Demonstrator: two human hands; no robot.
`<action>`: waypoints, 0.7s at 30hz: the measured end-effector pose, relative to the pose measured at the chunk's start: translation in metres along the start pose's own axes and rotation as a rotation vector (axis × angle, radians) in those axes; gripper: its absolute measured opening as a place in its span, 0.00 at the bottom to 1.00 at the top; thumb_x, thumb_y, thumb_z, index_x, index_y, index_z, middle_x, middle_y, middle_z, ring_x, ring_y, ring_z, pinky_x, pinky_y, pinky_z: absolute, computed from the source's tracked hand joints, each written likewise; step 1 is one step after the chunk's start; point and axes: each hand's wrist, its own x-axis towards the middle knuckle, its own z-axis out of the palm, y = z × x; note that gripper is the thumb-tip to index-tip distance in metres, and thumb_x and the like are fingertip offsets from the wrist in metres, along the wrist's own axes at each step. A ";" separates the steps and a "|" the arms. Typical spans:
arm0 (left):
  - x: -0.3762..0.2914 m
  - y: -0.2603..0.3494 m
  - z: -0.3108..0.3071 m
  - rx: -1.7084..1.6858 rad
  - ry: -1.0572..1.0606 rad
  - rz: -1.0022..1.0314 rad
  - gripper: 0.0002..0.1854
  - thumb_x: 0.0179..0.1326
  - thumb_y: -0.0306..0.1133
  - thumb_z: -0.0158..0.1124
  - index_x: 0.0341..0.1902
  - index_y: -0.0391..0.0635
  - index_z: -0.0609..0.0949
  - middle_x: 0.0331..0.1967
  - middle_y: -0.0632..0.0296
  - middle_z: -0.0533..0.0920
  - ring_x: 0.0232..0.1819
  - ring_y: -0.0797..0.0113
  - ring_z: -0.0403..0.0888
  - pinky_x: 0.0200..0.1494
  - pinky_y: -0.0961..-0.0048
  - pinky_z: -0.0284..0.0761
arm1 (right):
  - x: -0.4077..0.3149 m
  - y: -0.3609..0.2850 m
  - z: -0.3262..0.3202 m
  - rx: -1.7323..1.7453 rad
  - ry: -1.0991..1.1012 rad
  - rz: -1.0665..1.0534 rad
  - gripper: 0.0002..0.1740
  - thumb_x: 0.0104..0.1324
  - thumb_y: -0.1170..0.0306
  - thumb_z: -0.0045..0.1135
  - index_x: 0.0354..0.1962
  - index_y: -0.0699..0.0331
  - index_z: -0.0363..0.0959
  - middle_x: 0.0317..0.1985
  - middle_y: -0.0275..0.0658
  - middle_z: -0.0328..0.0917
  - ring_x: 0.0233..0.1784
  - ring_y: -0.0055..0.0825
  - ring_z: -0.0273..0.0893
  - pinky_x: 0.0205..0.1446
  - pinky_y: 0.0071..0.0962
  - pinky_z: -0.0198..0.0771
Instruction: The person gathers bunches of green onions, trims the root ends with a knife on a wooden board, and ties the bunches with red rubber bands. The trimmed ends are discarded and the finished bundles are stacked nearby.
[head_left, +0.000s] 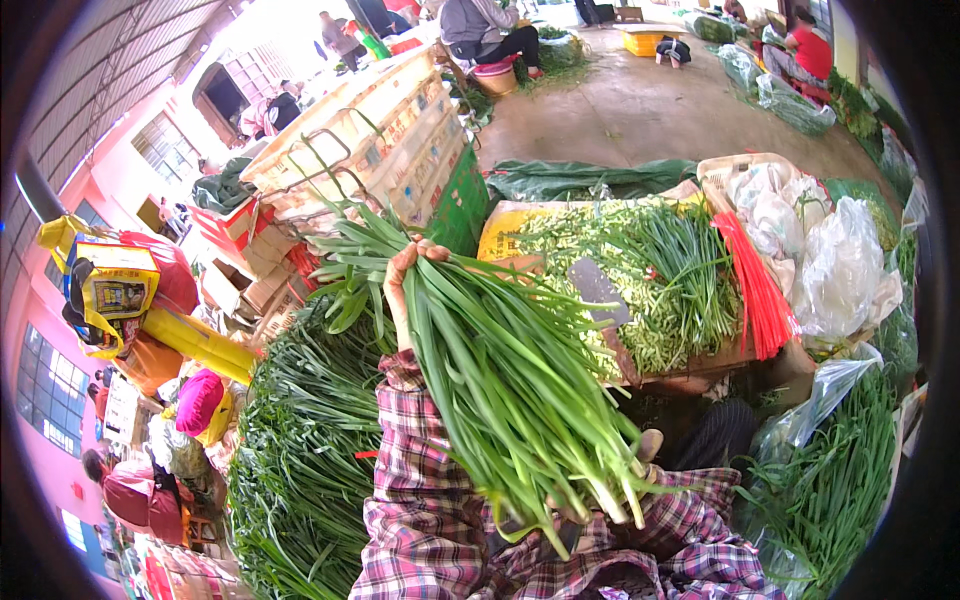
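Note:
My left hand (411, 262) grips a large bunch of garlic chives (510, 360) around its leafy upper part. The pale stem ends slant down to the lower right, across my lap. Behind those ends, my right hand (649, 444) is nearly all hidden; only a fingertip shows, and its grip cannot be made out. A cleaver (598, 291) lies on a low board in front of me, its wooden handle (622, 354) towards me. Under and around the blade are cut stem pieces (555, 232). More green chives (686, 270) lie across the right part of this heap.
A tall pile of chives (300, 435) rises at my left. Red plastic ties (757, 292) hang over the board's right edge, beside clear plastic bags (840, 270). Bagged chives (825, 480) lie at my right. Stacked crates (375, 157) stand front left; people sit farther off.

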 end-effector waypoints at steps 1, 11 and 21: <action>0.002 0.001 -0.001 -0.106 -0.050 -0.049 0.07 0.54 0.27 0.57 0.37 0.42 0.72 0.29 0.64 0.75 0.34 0.68 0.73 0.43 0.74 0.71 | -0.001 0.001 0.001 -0.004 0.003 0.006 0.34 0.57 0.54 0.55 0.57 0.59 0.58 0.57 0.46 0.62 0.54 0.35 0.68 0.51 0.36 0.72; 0.001 0.026 -0.027 0.523 -0.010 0.389 0.11 0.59 0.38 0.53 0.37 0.43 0.74 0.34 0.62 0.75 0.41 0.69 0.72 0.50 0.73 0.67 | -0.029 -0.022 0.014 -0.171 -0.172 -0.181 0.22 0.59 0.65 0.57 0.50 0.63 0.68 0.50 0.48 0.69 0.49 0.30 0.73 0.47 0.27 0.73; 0.015 0.076 -0.071 0.328 -0.007 0.172 0.10 0.56 0.37 0.56 0.39 0.47 0.77 0.37 0.61 0.80 0.43 0.61 0.76 0.46 0.65 0.73 | -0.056 -0.036 -0.027 -0.719 0.424 0.025 0.07 0.61 0.71 0.57 0.35 0.65 0.77 0.23 0.35 0.77 0.20 0.16 0.67 0.22 0.15 0.61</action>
